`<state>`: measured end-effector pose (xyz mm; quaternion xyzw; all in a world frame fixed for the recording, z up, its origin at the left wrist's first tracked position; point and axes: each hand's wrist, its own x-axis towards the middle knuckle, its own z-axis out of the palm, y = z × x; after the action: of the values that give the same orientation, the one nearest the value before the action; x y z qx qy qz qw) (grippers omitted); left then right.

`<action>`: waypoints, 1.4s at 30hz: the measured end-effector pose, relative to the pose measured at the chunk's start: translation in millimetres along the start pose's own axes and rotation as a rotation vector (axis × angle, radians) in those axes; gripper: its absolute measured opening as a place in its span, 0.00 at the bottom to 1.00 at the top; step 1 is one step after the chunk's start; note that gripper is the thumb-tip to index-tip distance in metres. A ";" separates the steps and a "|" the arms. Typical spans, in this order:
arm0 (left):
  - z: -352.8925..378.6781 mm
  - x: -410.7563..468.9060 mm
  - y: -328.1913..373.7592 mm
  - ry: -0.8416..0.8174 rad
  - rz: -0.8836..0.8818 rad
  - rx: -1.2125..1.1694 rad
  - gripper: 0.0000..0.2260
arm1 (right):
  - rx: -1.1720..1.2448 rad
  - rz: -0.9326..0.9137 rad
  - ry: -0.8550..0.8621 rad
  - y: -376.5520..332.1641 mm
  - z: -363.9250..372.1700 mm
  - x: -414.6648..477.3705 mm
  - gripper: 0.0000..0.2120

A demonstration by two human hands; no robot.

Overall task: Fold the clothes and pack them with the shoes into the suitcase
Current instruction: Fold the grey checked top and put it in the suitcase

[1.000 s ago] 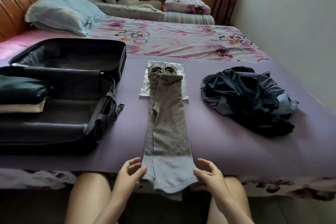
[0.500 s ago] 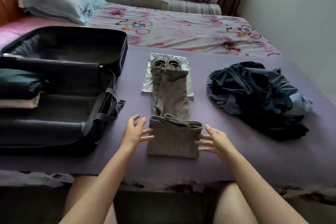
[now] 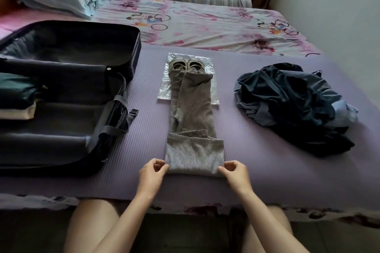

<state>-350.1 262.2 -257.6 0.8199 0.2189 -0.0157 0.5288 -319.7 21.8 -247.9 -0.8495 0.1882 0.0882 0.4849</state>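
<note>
While half-folded, trousers (image 3: 193, 129) in left hand (image 3: 151, 175), right hand (image 3: 236, 175).

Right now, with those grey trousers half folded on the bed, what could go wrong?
The left hand and right hand pinch the near corners of the grey trousers. Their far end lies over the shoes on the plastic bag, so the next fold might drag those along or pick up dirt. The folded part also sits close to the near edge of the bed and could slide off if pulled closer.
</note>
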 end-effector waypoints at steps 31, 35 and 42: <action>-1.1 -37.4 -63.9 -0.215 0.755 0.536 0.39 | -0.552 -0.821 -0.122 70.5 -5.2 -46.7 0.35; -5.3 -36.2 -58.5 -0.111 0.746 0.391 0.24 | -0.483 -0.902 -0.014 60.3 -12.6 -45.7 0.16; -21.6 -21.7 -5.2 0.112 0.827 0.229 0.15 | -0.203 -0.867 0.112 4.4 -28.3 -37.5 0.14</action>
<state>-376.2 275.5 -247.0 0.8916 -0.1029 0.2178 0.3835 -356.6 4.3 -224.4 -0.8968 -0.1687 -0.1514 0.3800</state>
